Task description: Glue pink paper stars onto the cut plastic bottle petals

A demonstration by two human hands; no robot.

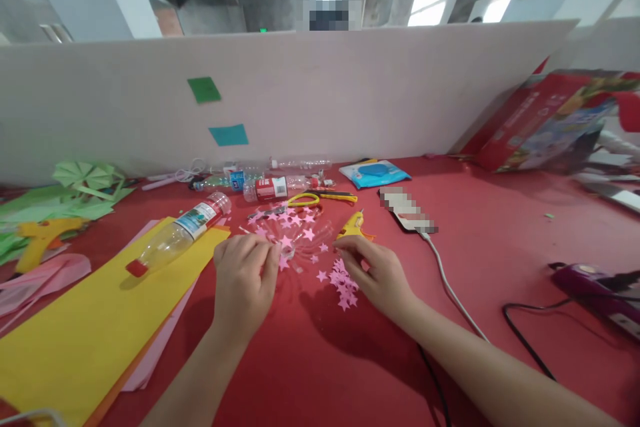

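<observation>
My left hand (245, 273) is closed, its curled fingers at the left side of a clear plastic piece with spreading strips (300, 240) dotted with pink paper stars (286, 241). Whether it grips a strip is hidden. My right hand (380, 273) has thumb and forefinger pinched together beside a heap of loose pink stars (344, 283); anything between those fingertips is too small to make out. Just beyond it lies a yellow glue gun (353, 223). Scissors with yellow handles (304, 200) rest behind the plastic piece.
Several plastic bottles (175, 233) lie at the left and back. Yellow paper sheets (100, 333) and another glue gun (45, 237) are on the left. A blue wipes packet (375, 173), a phone (406, 209) on a white cable and a purple power strip (600, 293) are toward the right.
</observation>
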